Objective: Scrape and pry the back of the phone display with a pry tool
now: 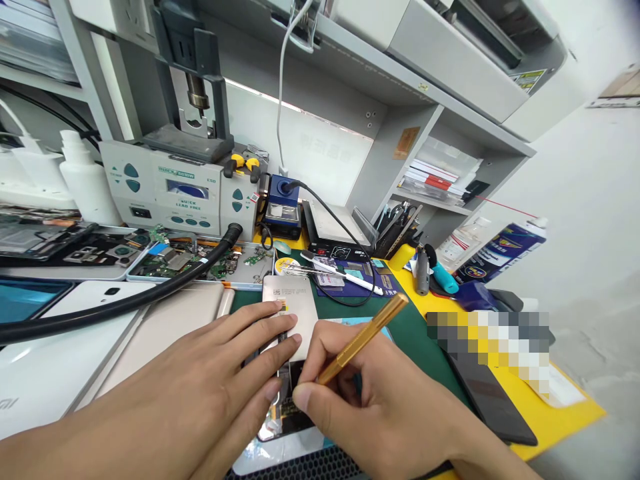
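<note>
Nearby — blk hose [173,285] crosses tray [250,274] behind phone [296,303].

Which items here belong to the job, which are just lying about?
In use:
opened phone, partly under left hand
gold pen-like tool, in right hand

Seemingly just lying about:
white-handled brush
dark phone
blue spray can
white bottle

Shiny metal handheld tool [363,339]

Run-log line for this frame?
left hand: rests on opened phone | right hand: holds gold pen-shaped tool, tip hidden | QUICK rework station: back left
</note>
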